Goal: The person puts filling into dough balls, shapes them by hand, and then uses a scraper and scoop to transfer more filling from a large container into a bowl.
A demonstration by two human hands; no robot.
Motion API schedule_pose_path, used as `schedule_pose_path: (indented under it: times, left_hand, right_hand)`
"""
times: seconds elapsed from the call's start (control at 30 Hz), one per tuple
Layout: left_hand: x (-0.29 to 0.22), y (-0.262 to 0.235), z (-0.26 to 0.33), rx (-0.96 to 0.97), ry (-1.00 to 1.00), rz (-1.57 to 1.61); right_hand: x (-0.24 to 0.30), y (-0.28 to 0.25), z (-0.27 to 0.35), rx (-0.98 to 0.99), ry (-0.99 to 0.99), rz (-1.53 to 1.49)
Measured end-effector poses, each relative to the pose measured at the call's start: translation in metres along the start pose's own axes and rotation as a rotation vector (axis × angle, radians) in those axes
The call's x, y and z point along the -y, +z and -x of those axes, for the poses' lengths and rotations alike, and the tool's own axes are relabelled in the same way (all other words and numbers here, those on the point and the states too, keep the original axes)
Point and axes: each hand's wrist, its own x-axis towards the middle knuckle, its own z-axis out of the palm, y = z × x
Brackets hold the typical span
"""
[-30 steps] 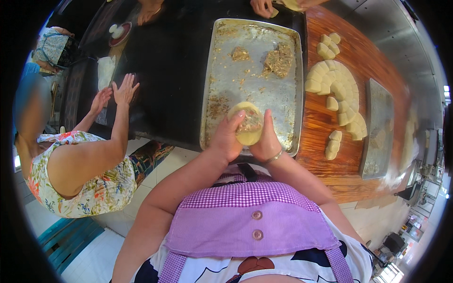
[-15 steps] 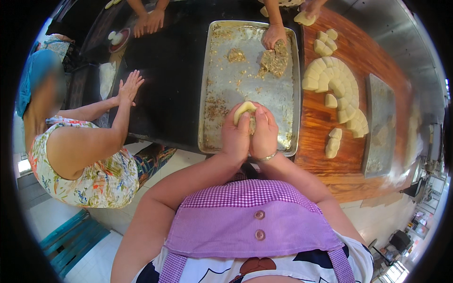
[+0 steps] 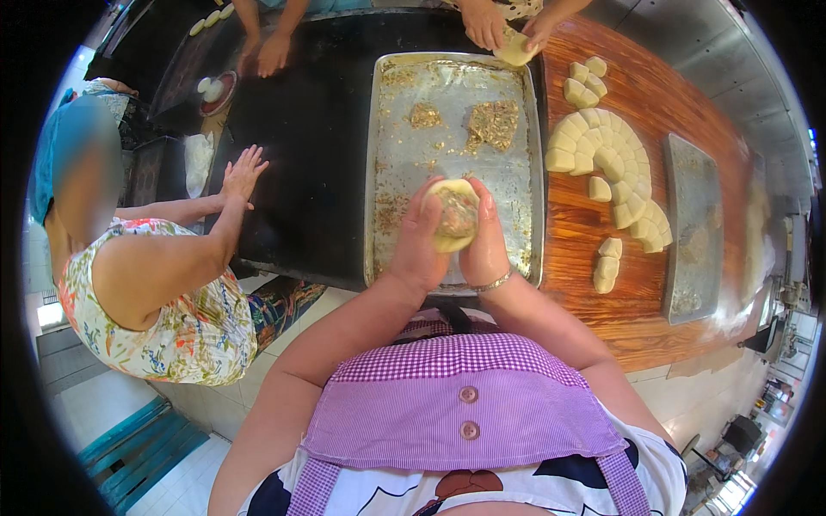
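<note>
Between my two palms I cup a round of pale dough (image 3: 440, 187) whose middle is filled with a speckled, chunky filling (image 3: 459, 213). My left hand (image 3: 418, 243) wraps its left side, and my right hand (image 3: 490, 234), with a bracelet at the wrist, curves round the right side. Both hold it above the near part of a metal baking tray (image 3: 396, 172). Farther up the tray lie a large clump of filling (image 3: 493, 125) and a smaller clump (image 3: 424, 115), with crumbs scattered about them.
Cut dough pieces (image 3: 611, 155) sit in a curved cluster on the wooden table (image 3: 568, 318) at right, beside another metal tray (image 3: 693, 232). Across the table, a co-worker's hands (image 3: 516, 39) hold filled dough. At left, another person presses their hands (image 3: 244, 176) together over the black surface (image 3: 301, 172).
My hands have opened the dough upward, so its filling now shows. The far co-worker's hand has left the large clump and joined the other hand at their dough.
</note>
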Motion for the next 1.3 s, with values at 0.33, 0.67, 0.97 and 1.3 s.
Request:
schedule_pose_path:
  times: [0.33,0.67,0.97,1.3]
  left_hand:
    - [0.004,0.006,-0.008,-0.051,0.223,-0.632]
    - [-0.021,0.011,-0.031,0.175,-0.099,-0.158]
    - [0.007,0.019,-0.021,0.021,0.272,-0.957]
    - [-0.013,0.023,-0.044,0.056,0.139,-0.558]
  right_hand:
    - [0.004,0.024,-0.009,-0.114,-0.020,0.132]
    - [0.019,0.009,-0.031,-0.088,0.215,-0.549]
    - [0.017,0.013,-0.023,-0.221,0.052,0.026]
    - [0.018,0.011,-0.030,-0.110,-0.170,0.292]
